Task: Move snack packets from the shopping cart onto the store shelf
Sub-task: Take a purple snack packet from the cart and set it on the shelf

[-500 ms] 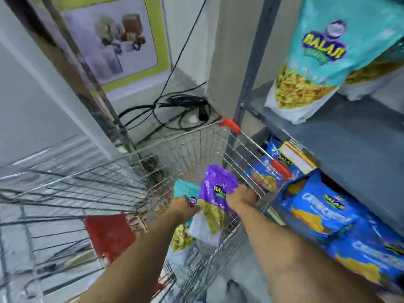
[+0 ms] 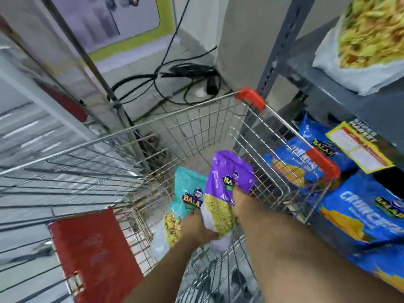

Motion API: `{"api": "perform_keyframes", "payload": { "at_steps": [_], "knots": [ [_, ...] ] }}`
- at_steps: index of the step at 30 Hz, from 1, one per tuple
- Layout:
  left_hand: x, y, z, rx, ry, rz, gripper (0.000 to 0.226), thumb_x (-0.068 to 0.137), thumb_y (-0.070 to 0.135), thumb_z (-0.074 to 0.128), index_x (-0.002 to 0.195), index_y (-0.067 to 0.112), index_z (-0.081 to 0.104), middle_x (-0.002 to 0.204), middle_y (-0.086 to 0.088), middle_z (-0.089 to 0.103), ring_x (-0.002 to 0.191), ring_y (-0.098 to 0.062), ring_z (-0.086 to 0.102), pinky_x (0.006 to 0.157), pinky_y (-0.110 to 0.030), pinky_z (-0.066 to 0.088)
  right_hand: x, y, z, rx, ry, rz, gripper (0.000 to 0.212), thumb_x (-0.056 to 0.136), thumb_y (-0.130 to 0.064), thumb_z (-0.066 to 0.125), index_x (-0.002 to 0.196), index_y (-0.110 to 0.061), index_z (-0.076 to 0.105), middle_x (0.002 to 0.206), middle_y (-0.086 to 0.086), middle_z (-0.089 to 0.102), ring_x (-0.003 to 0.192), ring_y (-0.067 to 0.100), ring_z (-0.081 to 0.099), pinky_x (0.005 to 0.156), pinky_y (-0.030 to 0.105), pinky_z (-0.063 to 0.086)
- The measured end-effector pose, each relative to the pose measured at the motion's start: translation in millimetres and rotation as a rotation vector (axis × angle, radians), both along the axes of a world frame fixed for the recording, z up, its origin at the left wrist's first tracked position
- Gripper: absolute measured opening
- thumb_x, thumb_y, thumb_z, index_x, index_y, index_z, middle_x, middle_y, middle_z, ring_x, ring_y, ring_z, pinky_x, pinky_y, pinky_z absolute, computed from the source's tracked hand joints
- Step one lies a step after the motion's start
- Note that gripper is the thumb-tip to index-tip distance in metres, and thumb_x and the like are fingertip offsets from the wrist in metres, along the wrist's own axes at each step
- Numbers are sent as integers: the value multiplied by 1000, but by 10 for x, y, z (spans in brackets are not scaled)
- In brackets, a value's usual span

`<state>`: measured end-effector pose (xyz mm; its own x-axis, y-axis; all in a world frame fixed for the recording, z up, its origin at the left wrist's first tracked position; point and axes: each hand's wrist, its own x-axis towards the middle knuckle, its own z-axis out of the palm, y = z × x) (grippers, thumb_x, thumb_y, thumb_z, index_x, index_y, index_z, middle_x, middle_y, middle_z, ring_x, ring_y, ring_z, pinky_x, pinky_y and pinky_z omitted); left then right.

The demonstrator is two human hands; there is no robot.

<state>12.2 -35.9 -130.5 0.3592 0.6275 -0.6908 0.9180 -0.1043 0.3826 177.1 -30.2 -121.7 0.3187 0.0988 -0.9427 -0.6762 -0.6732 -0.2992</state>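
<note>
- Two snack packets (image 2: 227, 193) stand side by side in the shopping cart (image 2: 196, 136).
- The store shelf (image 2: 341, 84) is right of the cart, one packet (image 2: 363, 44) on it, more packets (image 2: 360, 215) beneath.
- Cables (image 2: 175, 84) lie on the floor beyond the cart.

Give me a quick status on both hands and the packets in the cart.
Right hand gripping purple packet. Left hand low between the purple and teal packet, grip unclear. Both packets inside cart, shelf to the right, path open.

Black cables (image 2: 175, 77) lie tangled on the tiled floor (image 2: 140, 68) beside a plug (image 2: 213, 87), below a green-bordered poster (image 2: 113, 25); a yellow price tag (image 2: 358, 147) hangs at right.
</note>
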Motion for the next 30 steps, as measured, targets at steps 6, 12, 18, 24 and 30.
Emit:
{"api": "perform_keyframes", "payload": {
  "at_steps": [6, 12, 18, 24, 30],
  "knots": [
    [-197, 218, 100, -227, -229, 237, 63, 57, 37, 92, 111, 19, 65, 109, 0, 74, 100, -23, 69, 94, -38, 54, 66, -48, 31, 191, 152, -28, 57, 77, -62, 69, 106, -12, 66, 88, 20, 77, 86, 31, 73, 86, 54, 55],
    [-445, 466, 624, -310, -489, 326, 56, 59, 10, 92, 108, 18, 66, 104, 2, 77, 97, -17, 73, 93, -39, 56, 184, 35, 626, 487, 142, -9, 69, 71, -50, 77, 130, -15, 65, 122, 16, 72, 114, 30, 68, 88, 49, 58],
    [-385, 527, 1485, -219, -659, 211, 65, 53, 15, 96, 111, 18, 67, 105, 5, 78, 96, -12, 74, 76, -22, 59, 240, -78, 1730, 753, -7, -74, 51, 72, -42, 75, 116, -15, 70, 114, 16, 74, 85, 23, 77, 73, 41, 63],
    [-41, 294, 2388, -50, -814, 132, 77, 36, 26, 98, 106, 21, 68, 98, 8, 78, 87, -2, 71, 73, -18, 54, 344, -692, 3026, 990, -276, -247, 43, 77, -28, 72, 116, -10, 67, 102, 11, 78, 78, 22, 76, 75, 42, 63],
    [875, -252, 2815, -80, -946, -116, 76, 34, 13, 99, 102, 11, 63, 91, 21, 77, 71, 9, 69, 62, -6, 50, 788, -1648, 3769, 1025, -535, -342, 35, 63, -36, 78, 87, -11, 76, 86, 8, 79, 71, 19, 75, 79, 42, 60]
  ]
}}
